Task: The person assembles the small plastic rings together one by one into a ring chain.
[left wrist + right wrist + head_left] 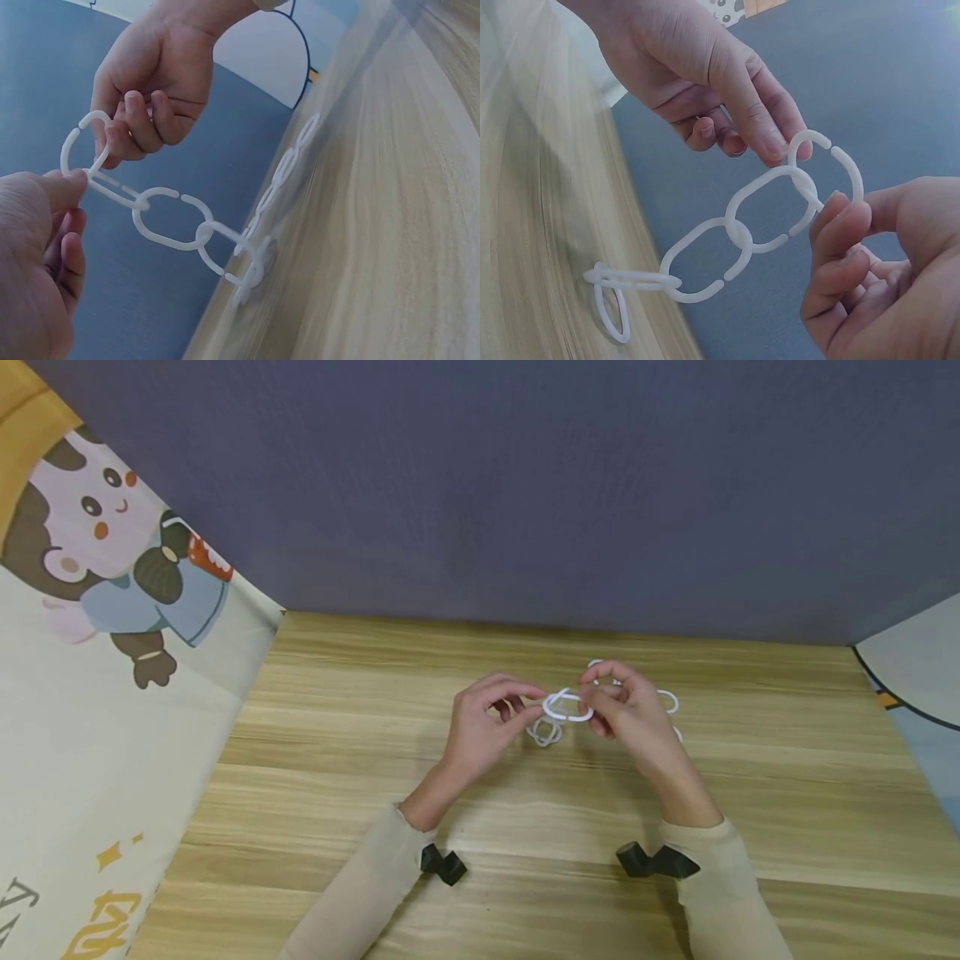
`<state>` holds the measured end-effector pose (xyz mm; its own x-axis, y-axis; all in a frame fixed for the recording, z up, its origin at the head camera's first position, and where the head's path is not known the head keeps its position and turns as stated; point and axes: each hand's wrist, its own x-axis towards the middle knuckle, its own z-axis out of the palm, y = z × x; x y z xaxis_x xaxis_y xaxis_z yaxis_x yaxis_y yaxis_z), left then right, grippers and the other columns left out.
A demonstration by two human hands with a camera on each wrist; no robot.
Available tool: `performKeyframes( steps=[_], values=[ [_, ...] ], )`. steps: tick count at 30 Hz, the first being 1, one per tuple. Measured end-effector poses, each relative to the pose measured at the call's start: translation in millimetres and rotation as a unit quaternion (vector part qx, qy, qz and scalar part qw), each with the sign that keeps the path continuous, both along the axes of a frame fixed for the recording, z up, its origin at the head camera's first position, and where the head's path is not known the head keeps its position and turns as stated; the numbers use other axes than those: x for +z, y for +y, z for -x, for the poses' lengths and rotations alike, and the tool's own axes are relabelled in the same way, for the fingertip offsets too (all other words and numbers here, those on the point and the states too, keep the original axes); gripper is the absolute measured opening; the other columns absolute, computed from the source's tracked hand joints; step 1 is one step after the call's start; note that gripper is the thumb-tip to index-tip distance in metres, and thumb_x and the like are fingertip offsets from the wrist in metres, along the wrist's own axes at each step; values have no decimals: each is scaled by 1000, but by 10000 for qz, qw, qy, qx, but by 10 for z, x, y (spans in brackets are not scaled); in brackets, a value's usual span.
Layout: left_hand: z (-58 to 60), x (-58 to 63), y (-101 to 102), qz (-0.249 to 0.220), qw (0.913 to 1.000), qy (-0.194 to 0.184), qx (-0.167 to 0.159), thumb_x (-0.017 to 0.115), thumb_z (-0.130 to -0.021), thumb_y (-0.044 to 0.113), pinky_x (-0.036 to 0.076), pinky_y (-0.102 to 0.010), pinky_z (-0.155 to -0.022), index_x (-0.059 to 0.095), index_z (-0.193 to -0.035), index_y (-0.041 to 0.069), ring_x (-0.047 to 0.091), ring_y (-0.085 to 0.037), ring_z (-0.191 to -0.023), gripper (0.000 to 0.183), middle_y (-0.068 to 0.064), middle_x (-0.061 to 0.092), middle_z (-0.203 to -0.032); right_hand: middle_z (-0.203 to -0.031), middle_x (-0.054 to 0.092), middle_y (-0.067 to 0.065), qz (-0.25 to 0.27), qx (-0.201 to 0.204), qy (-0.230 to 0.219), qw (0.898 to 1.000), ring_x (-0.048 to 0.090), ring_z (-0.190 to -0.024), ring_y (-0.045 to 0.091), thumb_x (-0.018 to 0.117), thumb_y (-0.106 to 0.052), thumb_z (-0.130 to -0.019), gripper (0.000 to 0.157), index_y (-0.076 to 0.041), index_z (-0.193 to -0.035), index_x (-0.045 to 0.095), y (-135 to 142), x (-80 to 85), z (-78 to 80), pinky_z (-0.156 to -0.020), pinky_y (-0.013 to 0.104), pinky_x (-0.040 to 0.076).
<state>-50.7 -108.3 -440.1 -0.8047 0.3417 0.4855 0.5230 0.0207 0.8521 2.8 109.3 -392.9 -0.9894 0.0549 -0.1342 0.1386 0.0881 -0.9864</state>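
Between both hands, above the table, is an oval white plastic chain link [853,171] with a small gap in its side. My left hand [483,718] pinches one end of it between thumb and forefinger. The fingertips of my right hand [633,714] grip the opposite end. From this link hangs a chain of several joined white links [169,242], slanting down to the table. Its lowest links [545,732] lie bunched on the wood beneath my hands. In the head view, my right hand partly covers further white links [670,700] lying behind it.
The wood-grain table [540,877] stretches out around my hands. A dark blue-grey panel [480,493] stands along its far edge. On the left rises a pale wall with a cartoon figure [120,535]. Black wrist devices [656,862] are attached at both sleeves.
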Motion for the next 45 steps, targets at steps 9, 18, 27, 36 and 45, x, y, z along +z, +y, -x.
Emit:
performKeyframes(
  steps=[9,18,27,36,45],
  values=[
    [-32,-12,-35,-112,9997,205,-120,91,-88,-3,54,-22,-63,86,-98,2,65,-11,-77,12,-11,81,-99,-74,68,-1,-50,-27,-60,10000,54,-58,8,60,-8,-112,18,6,-122,55,-52,-19,-46,-52,23,43],
    [-39,-5,-54,-39,9999,38,102,87,-94,0,52,-21,-64,82,-99,1,69,-17,-79,7,-12,80,-96,-75,71,0,-35,-77,-13,10000,54,-57,8,61,-18,-115,19,0,-118,58,-45,-35,-62,-53,22,41],
    [2,10,-32,-264,9973,-448,519,82,-97,1,53,-18,-67,79,-105,-5,70,-15,-81,10,-16,79,-95,-78,67,0,335,-572,197,9976,52,-60,10,61,-12,-114,7,-6,-114,63,131,7,-14,-51,23,40],
    [9,29,-30,-417,9964,-482,560,81,-98,0,52,-17,-68,78,-106,-6,69,-13,-81,11,-18,79,-97,-78,67,-1,492,-784,330,9952,53,-61,9,62,-10,-113,7,-3,-115,62,291,14,4,-51,21,44],
    [19,13,-38,-471,9962,-425,591,82,-98,1,52,-17,-67,78,-107,-5,68,-12,-79,11,-18,78,-96,-78,67,-1,494,-895,491,9935,54,-60,8,62,-9,-112,5,-4,-112,63,322,-17,27,-50,19,44]
  ],
)
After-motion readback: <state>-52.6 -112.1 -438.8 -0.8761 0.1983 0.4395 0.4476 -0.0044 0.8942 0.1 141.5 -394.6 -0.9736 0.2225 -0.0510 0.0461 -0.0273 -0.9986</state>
